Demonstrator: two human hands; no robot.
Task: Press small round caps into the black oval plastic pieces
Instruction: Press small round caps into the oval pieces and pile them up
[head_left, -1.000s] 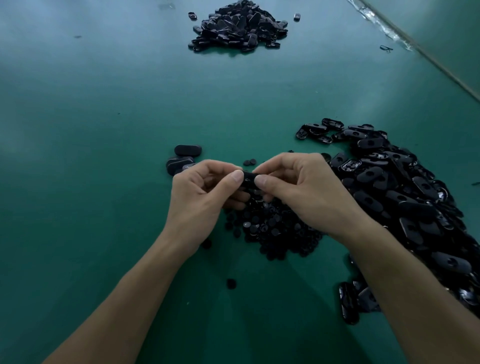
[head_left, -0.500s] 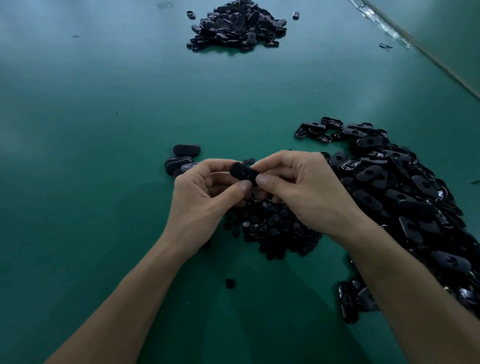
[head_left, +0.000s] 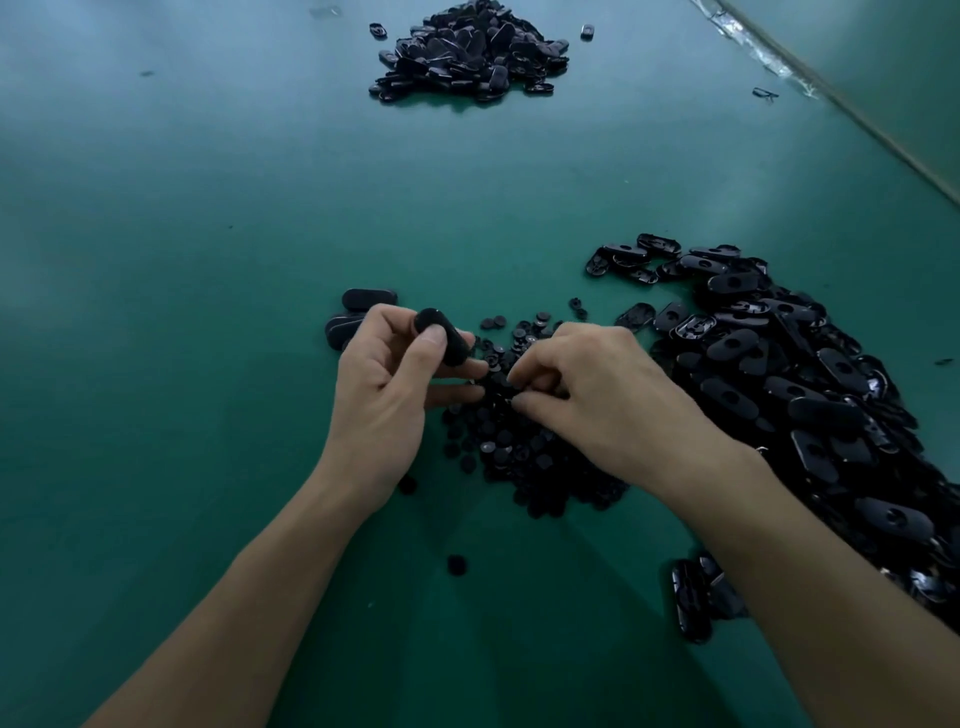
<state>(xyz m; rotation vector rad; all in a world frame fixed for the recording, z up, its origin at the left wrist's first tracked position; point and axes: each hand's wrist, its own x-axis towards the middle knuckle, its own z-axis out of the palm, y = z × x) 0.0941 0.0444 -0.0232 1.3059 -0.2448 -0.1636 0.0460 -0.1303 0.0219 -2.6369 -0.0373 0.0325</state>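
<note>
On the green worktop (head_left: 208, 312) lie a big heap of oval pieces (head_left: 779, 389) at right, a smaller heap (head_left: 467, 52) far off, and a pile of round caps (head_left: 519, 452) in the middle. The left hand (head_left: 384, 395) has its grip clamped on one oval piece (head_left: 441, 338), long axis far-left to near-right, just left of the caps. The right hand (head_left: 597, 395) curls down into that pile; whether its grip holds a cap I cannot tell.

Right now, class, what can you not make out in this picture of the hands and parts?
- Head view: whether the right hand pinches a cap; the hand itself hides its fingertips in the pile of round caps.
- Head view: whether the oval piece in the left hand has a cap; the thumb covers part.
- Head view: the heap of oval pieces, cut by the right edge.
</note>
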